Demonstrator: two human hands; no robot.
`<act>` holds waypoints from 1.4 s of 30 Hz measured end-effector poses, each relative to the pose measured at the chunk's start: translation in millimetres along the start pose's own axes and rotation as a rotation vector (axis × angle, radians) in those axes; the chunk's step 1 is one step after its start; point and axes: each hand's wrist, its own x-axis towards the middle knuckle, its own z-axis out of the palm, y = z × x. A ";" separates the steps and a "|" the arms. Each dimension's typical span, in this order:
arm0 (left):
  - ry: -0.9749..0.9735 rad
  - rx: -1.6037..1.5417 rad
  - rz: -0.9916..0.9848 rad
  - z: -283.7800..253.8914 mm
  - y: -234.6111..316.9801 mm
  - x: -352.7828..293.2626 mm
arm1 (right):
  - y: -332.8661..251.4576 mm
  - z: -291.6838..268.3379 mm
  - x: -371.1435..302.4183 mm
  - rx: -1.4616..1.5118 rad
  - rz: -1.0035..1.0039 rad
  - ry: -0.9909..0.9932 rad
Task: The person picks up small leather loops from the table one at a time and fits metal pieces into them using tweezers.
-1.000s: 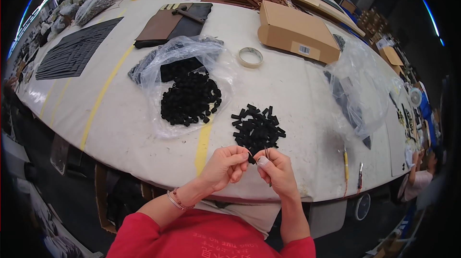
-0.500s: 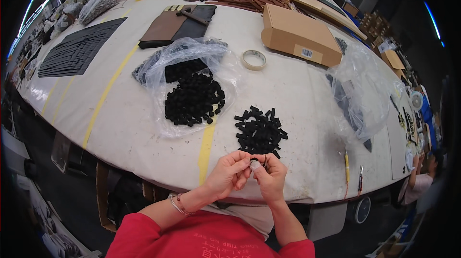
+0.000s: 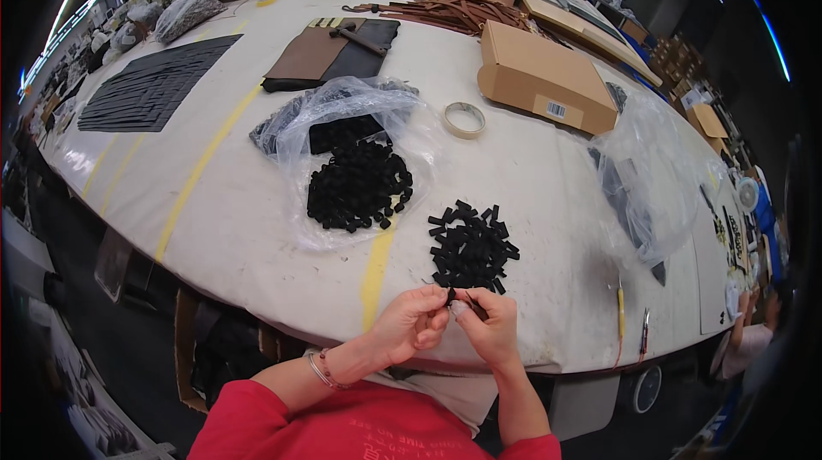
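Observation:
Just in front of me, at the table's near edge, my left hand (image 3: 413, 321) pinches a small black piece of fabric (image 3: 451, 296) between thumb and fingertips. My right hand (image 3: 491, 330) is closed against the same piece from the other side, with something whitish around its thumb tip. A thin dark thing shows among the right fingers; its kind cannot be made out. Right beyond both hands lies a heap of short black strips (image 3: 473, 246). Farther left, a pile of small black rolled pieces (image 3: 360, 186) spills from a clear plastic bag (image 3: 291, 195).
A tape roll (image 3: 464, 120) lies near a cardboard box (image 3: 548, 75). To the right are a yellow-handled tool (image 3: 621, 314), a second slim tool (image 3: 645, 332) and clear plastic wrapping (image 3: 651, 169). Dark strips (image 3: 158, 83), a brown-black leather piece (image 3: 330, 53) and brown straps (image 3: 445, 11) lie farther back.
The table scene has shifted slightly down and right in the picture. My hands stay together; the black piece now stands up more visibly between the fingertips.

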 end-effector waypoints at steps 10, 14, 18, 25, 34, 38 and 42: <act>0.297 1.036 0.722 3.1 -14.6 1.3 | -5.3 10.3 -9.0 -0.218 -0.009 0.192; 0.209 1.328 1.204 1.0 -13.6 -0.9 | -10.0 16.3 -7.9 -0.165 -0.019 0.215; 0.190 1.384 1.342 -1.6 -8.7 -1.1 | -9.9 18.1 -6.0 -0.282 -0.091 0.174; 0.050 0.420 0.226 5.3 6.5 -3.8 | -17.3 16.2 -6.5 -0.661 -0.520 0.182; -0.015 0.519 0.391 7.1 -2.6 -5.2 | -13.7 19.4 -11.5 -0.378 -0.257 0.228; 0.000 0.555 0.350 3.3 -1.4 -5.6 | -20.1 8.3 -8.6 0.477 0.191 0.018; -0.001 0.908 0.626 2.3 -4.5 -6.7 | -21.9 3.3 -1.4 0.578 0.366 -0.087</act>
